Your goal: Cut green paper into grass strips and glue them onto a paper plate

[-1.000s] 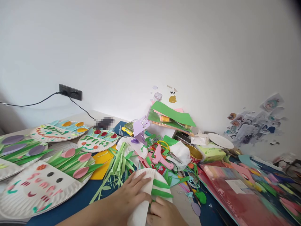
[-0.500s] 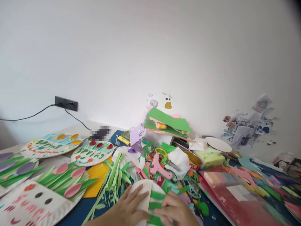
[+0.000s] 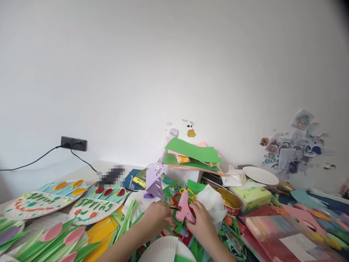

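My right hand (image 3: 200, 218) is wrapped round the handle of a pink hot glue gun (image 3: 184, 203), which stands out above the paper scraps. Close by on the left, my left hand (image 3: 159, 216) is closed near the gun's lower part; what its fingers pinch is hidden. Below both hands, at the near edge, lies a white paper plate (image 3: 159, 250) with a folded flap and some green paper (image 3: 181, 258). Yellow-handled scissors (image 3: 193, 193) lie just behind the glue gun, beside crumpled white tissue (image 3: 212, 203).
Decorated plates (image 3: 91, 207) with paper tulips spread over the left side. Light green paper strips (image 3: 128, 222) lie beside my left forearm. A gold-lined tin (image 3: 230, 200), a tissue pack (image 3: 252, 194) and a red plastic packet (image 3: 275, 233) stand right. Stacked coloured paper (image 3: 193, 151) sits behind.
Both hands have left the paper plate and moved forward to the scrap pile. My right hand has taken hold of the glue gun. The view has tilted up slightly.
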Available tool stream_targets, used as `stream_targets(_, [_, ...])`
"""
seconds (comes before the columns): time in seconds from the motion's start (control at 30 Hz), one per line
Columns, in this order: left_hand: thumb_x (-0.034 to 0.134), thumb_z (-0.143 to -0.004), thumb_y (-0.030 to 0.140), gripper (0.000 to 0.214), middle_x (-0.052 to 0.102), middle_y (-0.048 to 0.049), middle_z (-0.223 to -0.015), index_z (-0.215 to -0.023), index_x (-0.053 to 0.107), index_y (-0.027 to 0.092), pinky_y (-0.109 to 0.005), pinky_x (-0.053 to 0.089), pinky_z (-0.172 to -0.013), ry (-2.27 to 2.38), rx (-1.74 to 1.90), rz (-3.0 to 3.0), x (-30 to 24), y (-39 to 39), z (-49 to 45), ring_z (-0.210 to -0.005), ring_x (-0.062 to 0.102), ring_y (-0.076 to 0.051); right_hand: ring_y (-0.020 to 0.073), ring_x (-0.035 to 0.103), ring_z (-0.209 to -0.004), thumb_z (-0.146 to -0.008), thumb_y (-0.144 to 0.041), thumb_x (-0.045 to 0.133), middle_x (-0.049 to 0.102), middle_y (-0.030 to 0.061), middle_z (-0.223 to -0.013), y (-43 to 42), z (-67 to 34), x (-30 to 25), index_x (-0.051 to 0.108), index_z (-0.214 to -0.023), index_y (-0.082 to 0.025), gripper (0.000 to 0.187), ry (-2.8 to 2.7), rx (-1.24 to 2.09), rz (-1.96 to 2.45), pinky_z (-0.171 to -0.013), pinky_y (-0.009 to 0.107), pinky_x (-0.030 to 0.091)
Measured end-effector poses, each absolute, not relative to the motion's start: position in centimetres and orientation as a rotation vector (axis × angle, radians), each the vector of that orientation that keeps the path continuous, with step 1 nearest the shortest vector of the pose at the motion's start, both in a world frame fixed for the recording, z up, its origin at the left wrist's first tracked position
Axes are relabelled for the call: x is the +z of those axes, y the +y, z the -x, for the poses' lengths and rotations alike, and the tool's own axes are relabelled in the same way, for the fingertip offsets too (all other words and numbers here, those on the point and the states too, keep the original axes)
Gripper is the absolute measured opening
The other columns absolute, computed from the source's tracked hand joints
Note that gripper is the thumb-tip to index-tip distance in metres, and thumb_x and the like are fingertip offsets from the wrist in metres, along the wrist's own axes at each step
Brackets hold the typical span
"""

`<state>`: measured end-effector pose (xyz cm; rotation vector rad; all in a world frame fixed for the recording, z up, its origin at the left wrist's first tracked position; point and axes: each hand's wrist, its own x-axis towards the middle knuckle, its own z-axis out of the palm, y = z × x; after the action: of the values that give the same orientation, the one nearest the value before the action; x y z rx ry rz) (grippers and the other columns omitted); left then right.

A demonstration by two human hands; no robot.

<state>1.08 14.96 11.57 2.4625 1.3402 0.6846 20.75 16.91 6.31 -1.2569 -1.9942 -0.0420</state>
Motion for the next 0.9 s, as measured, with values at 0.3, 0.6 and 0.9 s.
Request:
stream_targets(0.3, [0.038, -0.074, 0.023, 0.029, 0.065, -0.0046, -0.068, -0.065, 0.066, 0.017, -0.031, 0.044, -0.063, 1.788, 0.712, -2.305, 13.6, 14.2, 3.9, -0.070, 0.060, -0.023, 0.0211, 0.057, -0.064, -0.067, -0.021, 0.046, 0.062, 0.0030, -0.070, 17.2, -21.9, 7.1, 0.059, -0.080, -0.017, 0.018, -1.375, 0.363, 1.132, -0.057, 0.029, 0.045])
stream_targets(0.6, [0.063, -0.064, 0.046, 0.028, 0.064, -0.0111, -0.055, -0.052, 0.067, 0.021, -0.042, 0.046, -0.058, 1.377, 0.349, -2.534, 10.4, 12.3, -7.8, -0.061, 0.062, -0.031, 0.0244, 0.063, -0.072, -0.065, -0.032, 0.055, 0.068, 0.0069, -0.077, 17.6, -23.0, 7.3, 0.064, -0.083, -0.015, 0.026, -1.228, 0.526, 1.123, -0.066, 0.032, 0.049])
stream_targets(0.9, [0.063, -0.063, 0.029, 0.012, 0.065, -0.0062, -0.062, -0.055, 0.063, 0.021, -0.035, 0.044, -0.063, 1.490, 0.503, -2.293, 6.6, 13.9, -9.6, -0.067, 0.061, -0.025, 0.0225, 0.061, -0.066, -0.066, -0.033, 0.054, 0.068, 0.0050, -0.069, 17.4, -22.3, 6.5, 0.064, -0.076, -0.017, 0.021, -1.221, 0.421, 1.136, -0.055, 0.029, 0.046])
